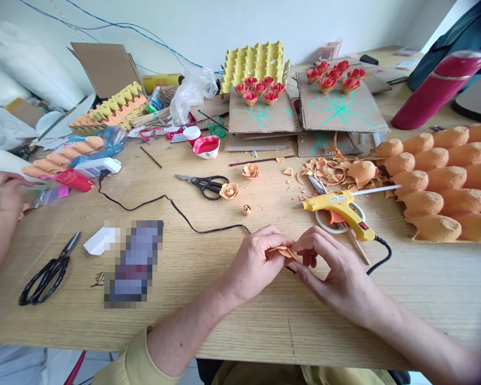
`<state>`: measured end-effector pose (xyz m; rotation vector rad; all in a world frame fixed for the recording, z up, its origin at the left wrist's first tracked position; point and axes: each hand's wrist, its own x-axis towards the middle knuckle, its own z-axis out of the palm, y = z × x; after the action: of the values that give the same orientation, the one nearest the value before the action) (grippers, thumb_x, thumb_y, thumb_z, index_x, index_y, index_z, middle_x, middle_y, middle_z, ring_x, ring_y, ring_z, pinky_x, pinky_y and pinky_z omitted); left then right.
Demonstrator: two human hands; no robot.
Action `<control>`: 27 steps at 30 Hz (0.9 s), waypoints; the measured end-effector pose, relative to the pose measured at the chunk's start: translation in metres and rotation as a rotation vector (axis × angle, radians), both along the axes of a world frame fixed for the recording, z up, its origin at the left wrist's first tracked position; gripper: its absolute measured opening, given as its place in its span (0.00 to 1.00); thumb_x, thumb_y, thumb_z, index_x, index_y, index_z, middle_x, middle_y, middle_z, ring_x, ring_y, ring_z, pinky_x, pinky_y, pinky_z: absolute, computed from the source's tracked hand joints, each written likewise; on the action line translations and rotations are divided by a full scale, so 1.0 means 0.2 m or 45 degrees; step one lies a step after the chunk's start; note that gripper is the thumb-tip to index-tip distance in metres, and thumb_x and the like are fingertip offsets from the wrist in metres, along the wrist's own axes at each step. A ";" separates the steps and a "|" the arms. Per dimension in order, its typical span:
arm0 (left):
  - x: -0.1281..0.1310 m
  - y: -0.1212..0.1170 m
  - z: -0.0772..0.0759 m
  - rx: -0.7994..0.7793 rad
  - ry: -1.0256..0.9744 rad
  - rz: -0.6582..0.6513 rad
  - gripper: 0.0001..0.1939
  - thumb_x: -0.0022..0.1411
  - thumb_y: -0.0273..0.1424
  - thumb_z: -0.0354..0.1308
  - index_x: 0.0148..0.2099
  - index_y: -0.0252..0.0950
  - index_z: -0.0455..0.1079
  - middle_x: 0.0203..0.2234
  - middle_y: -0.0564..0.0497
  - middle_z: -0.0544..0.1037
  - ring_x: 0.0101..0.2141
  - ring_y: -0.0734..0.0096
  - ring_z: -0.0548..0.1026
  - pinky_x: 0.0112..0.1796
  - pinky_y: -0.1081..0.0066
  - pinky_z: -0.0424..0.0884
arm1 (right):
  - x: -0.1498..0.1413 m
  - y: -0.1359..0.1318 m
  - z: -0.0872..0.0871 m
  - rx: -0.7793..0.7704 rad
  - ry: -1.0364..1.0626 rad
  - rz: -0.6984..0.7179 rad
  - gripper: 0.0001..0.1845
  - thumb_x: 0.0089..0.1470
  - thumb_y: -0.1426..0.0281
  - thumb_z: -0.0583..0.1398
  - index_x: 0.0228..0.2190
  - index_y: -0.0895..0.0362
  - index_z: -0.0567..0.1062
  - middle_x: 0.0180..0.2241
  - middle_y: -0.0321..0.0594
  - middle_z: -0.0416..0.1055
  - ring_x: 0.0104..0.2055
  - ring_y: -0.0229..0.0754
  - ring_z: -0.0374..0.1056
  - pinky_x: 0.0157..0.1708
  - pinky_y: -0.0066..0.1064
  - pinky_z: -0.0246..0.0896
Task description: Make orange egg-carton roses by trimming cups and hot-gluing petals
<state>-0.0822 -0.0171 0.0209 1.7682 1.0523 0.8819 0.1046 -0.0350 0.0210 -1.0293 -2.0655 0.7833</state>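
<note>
Above the table's front part, my left hand [260, 259] is closed around an orange egg-carton flower [282, 253], its petals partly hidden by the fingers. My right hand [324, 262] pinches the flower's right edge between thumb and fingertips. Just beyond my hands lies a small orange rosebud [247, 209]. Two larger orange flowers, one open rose [229, 191] and one behind it [250, 171], rest farther back beside black-handled scissors [208, 184]. A yellow hot glue gun [340, 209] with a white glue stick lies on a tape roll, behind my right hand.
Orange egg trays [444, 182] and torn scraps [332, 171] occupy the right. Cardboard panels [264, 120] carry red flowers. A magenta bottle [436, 91] stands behind. A black cord [176, 214] crosses the table. At left are scissors [50, 272], a blurred phone [134, 262] and another person's hand [2, 198].
</note>
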 end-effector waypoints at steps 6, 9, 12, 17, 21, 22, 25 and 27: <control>0.00 0.00 -0.01 0.007 0.088 0.113 0.15 0.57 0.15 0.53 0.40 0.35 0.74 0.34 0.51 0.78 0.36 0.72 0.76 0.39 0.75 0.70 | -0.01 0.00 0.00 0.022 -0.002 -0.090 0.06 0.61 0.76 0.58 0.35 0.54 0.66 0.31 0.36 0.64 0.29 0.37 0.62 0.30 0.30 0.62; 0.00 0.00 -0.01 0.043 0.105 0.111 0.14 0.58 0.16 0.52 0.39 0.36 0.75 0.34 0.51 0.77 0.36 0.71 0.75 0.38 0.74 0.69 | -0.01 0.00 0.00 0.036 -0.016 -0.097 0.06 0.61 0.76 0.58 0.37 0.53 0.66 0.31 0.36 0.64 0.29 0.38 0.63 0.30 0.30 0.63; -0.01 0.01 -0.02 0.076 0.093 0.071 0.14 0.58 0.16 0.53 0.38 0.35 0.75 0.33 0.51 0.76 0.35 0.72 0.75 0.36 0.75 0.69 | -0.01 0.00 0.00 0.053 -0.015 -0.069 0.06 0.62 0.74 0.59 0.40 0.53 0.66 0.32 0.36 0.64 0.30 0.37 0.64 0.30 0.30 0.64; 0.00 0.00 0.01 0.008 0.088 0.059 0.14 0.59 0.16 0.53 0.39 0.35 0.76 0.32 0.52 0.79 0.33 0.74 0.76 0.35 0.78 0.69 | -0.01 0.01 -0.01 0.087 0.031 -0.101 0.06 0.64 0.77 0.56 0.37 0.53 0.68 0.32 0.36 0.64 0.30 0.37 0.63 0.30 0.29 0.63; 0.00 -0.01 0.02 -0.029 0.114 0.047 0.14 0.60 0.17 0.52 0.39 0.34 0.77 0.34 0.52 0.82 0.35 0.73 0.78 0.38 0.77 0.71 | -0.01 0.01 -0.03 0.078 0.071 -0.095 0.08 0.63 0.78 0.56 0.35 0.53 0.68 0.32 0.36 0.64 0.31 0.37 0.63 0.30 0.29 0.62; 0.00 -0.01 0.02 -0.037 0.109 0.043 0.15 0.60 0.17 0.51 0.39 0.34 0.77 0.34 0.52 0.82 0.35 0.72 0.78 0.39 0.76 0.72 | -0.01 0.01 -0.03 0.074 0.075 -0.089 0.08 0.62 0.78 0.56 0.35 0.53 0.68 0.32 0.36 0.64 0.31 0.37 0.63 0.30 0.29 0.62; 0.00 -0.01 0.02 -0.062 0.086 0.026 0.16 0.60 0.16 0.50 0.40 0.35 0.77 0.35 0.52 0.82 0.36 0.71 0.80 0.40 0.75 0.74 | -0.02 0.00 -0.03 0.068 0.100 -0.090 0.09 0.62 0.79 0.56 0.35 0.53 0.67 0.31 0.35 0.63 0.30 0.37 0.63 0.29 0.28 0.63; 0.00 -0.01 0.02 -0.071 0.080 0.018 0.17 0.59 0.15 0.49 0.40 0.35 0.77 0.35 0.52 0.83 0.37 0.70 0.80 0.41 0.75 0.74 | -0.02 0.00 -0.02 0.046 0.105 -0.088 0.10 0.62 0.80 0.56 0.35 0.52 0.67 0.31 0.35 0.63 0.30 0.36 0.63 0.29 0.27 0.63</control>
<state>-0.0823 -0.0189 0.0248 1.7540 1.1205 0.8027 0.1004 -0.0343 0.0161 -1.0258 -1.9568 0.7386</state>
